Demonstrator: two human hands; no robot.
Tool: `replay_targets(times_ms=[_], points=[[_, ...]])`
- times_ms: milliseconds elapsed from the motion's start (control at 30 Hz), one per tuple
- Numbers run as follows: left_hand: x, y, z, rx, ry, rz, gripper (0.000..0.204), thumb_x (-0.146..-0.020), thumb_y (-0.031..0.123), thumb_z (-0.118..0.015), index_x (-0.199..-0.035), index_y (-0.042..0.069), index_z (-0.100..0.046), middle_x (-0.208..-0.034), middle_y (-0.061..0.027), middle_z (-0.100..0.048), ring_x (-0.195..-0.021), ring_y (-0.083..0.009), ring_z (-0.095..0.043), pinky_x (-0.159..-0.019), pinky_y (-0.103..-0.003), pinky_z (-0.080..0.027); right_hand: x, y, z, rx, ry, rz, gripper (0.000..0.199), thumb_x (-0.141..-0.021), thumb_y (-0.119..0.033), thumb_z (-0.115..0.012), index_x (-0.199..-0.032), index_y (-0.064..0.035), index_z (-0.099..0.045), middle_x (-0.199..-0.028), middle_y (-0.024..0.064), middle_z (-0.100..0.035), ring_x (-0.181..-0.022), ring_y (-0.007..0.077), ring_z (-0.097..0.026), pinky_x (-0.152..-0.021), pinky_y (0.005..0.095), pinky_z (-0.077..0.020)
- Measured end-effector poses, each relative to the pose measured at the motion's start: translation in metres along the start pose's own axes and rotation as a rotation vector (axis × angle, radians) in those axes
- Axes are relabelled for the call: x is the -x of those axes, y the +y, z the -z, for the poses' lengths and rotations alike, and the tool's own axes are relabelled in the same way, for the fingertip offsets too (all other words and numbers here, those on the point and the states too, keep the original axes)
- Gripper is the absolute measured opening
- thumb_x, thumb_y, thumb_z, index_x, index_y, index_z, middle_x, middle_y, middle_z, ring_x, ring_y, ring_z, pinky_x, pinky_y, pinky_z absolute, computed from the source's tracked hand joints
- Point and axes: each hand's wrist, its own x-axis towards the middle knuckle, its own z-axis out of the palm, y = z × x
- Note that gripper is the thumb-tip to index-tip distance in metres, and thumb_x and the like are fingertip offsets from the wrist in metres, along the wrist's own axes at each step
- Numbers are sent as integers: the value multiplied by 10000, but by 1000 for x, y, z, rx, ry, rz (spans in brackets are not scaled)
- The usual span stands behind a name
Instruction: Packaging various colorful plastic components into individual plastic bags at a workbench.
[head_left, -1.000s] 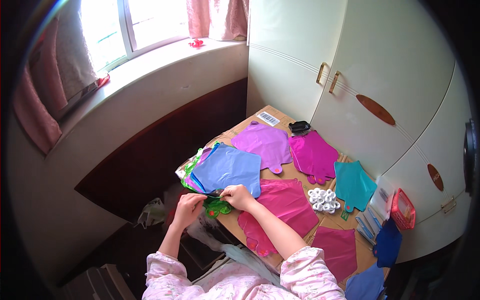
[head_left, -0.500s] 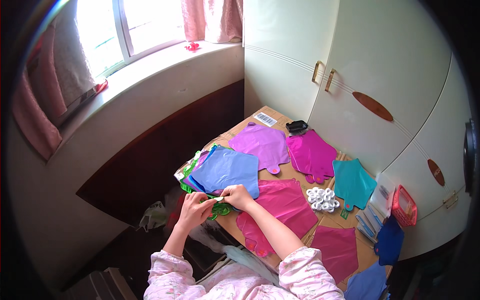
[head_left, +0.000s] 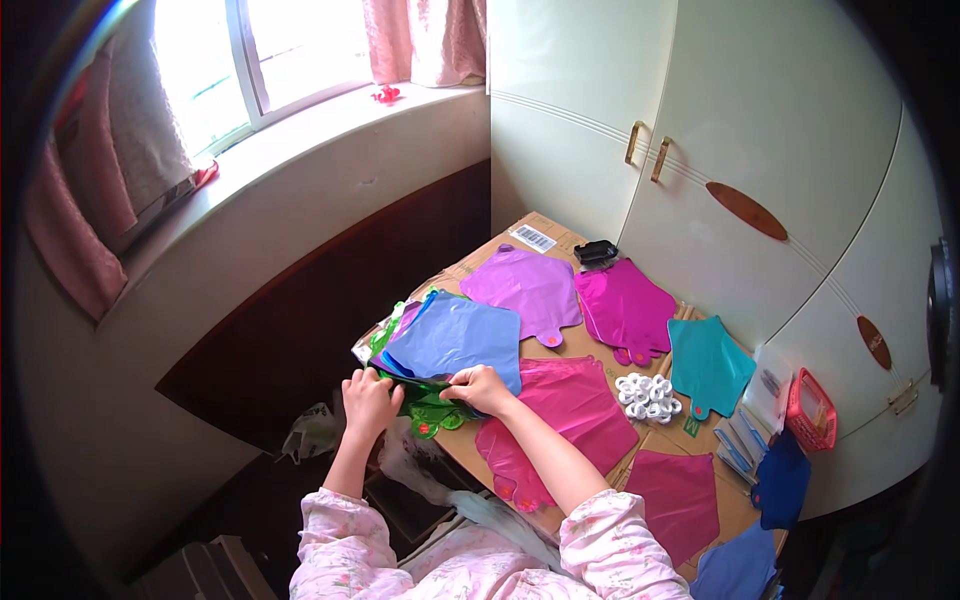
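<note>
My left hand point(head_left: 371, 403) and my right hand point(head_left: 480, 389) are at the near-left edge of the table. Between them stretches the dark edge of a shiny green foil sheet point(head_left: 428, 407), pinched by the fingers of both hands. The sheet's near end has rounded tabs with red dots. Just beyond the hands, a flat light-blue foil sheet point(head_left: 455, 335) tops a stack of blue, purple and green ones. Under my right forearm lies a large crimson foil sheet point(head_left: 575, 410). My left fingertips are partly hidden.
Purple point(head_left: 520, 290), magenta point(head_left: 628, 308) and teal point(head_left: 710, 362) foil sheets lie across the cardboard-covered table. White rings point(head_left: 650, 397) are heaped near the middle. A red basket point(head_left: 812, 410) stands at the right, a black object point(head_left: 597, 253) at the back. A white cabinet point(head_left: 570, 150) borders the far side.
The small white thing between my fingers no longer shows. My left hand has moved slightly left, my hands are farther apart, and more of the green sheet is visible, with a dark edge stretched between them.
</note>
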Motion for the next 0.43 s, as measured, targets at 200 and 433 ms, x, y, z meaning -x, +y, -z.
replay_targets(times_ms=[200,433], points=[[-16,-6,-8,-93,-263,165,895,-631,679,-686,-1210,10,-549,-1004,-113,-587,-971,-256,-521,-801,-389,-393,-7,13,3,-229,-25,-4,175,-735,-157,-753,-831,-16,-715,-702,19,-685,-628,54,-575,-586,249,-456],[-20,-9,-6,-133,-352,168,1008,-625,723,-661,-1326,23,-469,-1022,-113,-588,-988,-248,-522,-814,-389,-393,-9,-50,75,-699,238,47,101,-854,-62,-643,-942,-20,-672,-898,72,-701,-809,132,-662,-767,256,-535]])
